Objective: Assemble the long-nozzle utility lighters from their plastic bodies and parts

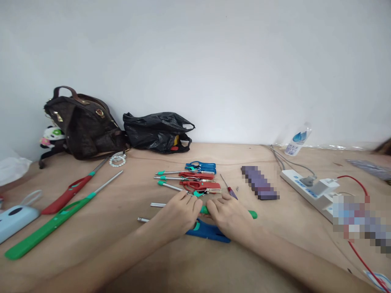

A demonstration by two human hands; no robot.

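My left hand [183, 209] is closed near the middle of the table, on a long lighter with a metal tube [157, 205] coming out to its left. Beside it my right hand [229, 215] wraps round the green handle [254, 214] of the same lighter, whose end shows on the right. Just below both hands lies a blue lighter [210, 233], its metal tip to the left under my left forearm. Beyond the hands are red lighter parts [200, 186], blue parts [201, 167] and a thin screwdriver [232, 192].
Red [65, 197] and green [50, 226] long lighters lie at the left, near a light blue device [18, 219]. A brown backpack [88, 130] and black plastic bag [149, 132] stand by the wall. At right are a power strip [308, 193] with cables and a blurred-out object [259, 183].
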